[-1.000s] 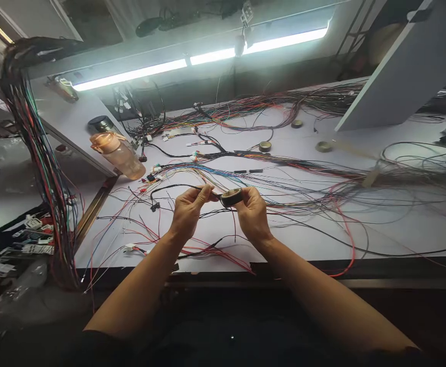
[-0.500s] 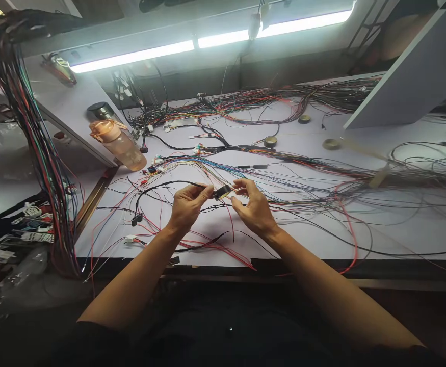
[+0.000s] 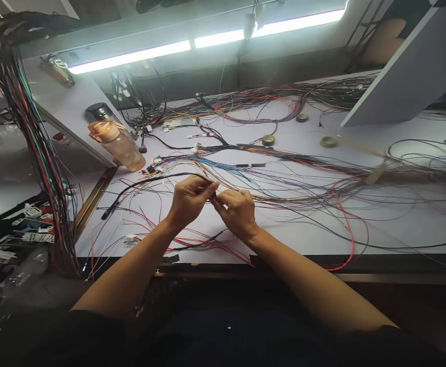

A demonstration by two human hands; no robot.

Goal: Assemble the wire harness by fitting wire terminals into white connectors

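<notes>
My left hand (image 3: 189, 200) is closed on a black wrapped cable (image 3: 146, 179), which arcs left from my fingers and ends in a dark connector (image 3: 107, 212) over the table. Touching its fingertips, my right hand (image 3: 238, 211) is closed at the same spot; a small dark piece shows between the hands, and the rest of what it grips is hidden. Blue, yellow and red loose wires (image 3: 207, 165) lie just behind the hands. Red wires (image 3: 223, 250) lie below them on the white table (image 3: 295, 237).
An orange-capped bottle (image 3: 121, 148) stands at the left by a hanging wire bundle (image 3: 27, 132). Tape rolls (image 3: 268, 140) sit further back. Harnesses (image 3: 303, 158) stretch to the right, near an upright white panel (image 3: 406, 76). A lit tube lamp (image 3: 299, 23) hangs above.
My right hand has moved left and closed against my left hand. The black tape roll seen between them is now hidden. The cable's connector end has swung left.
</notes>
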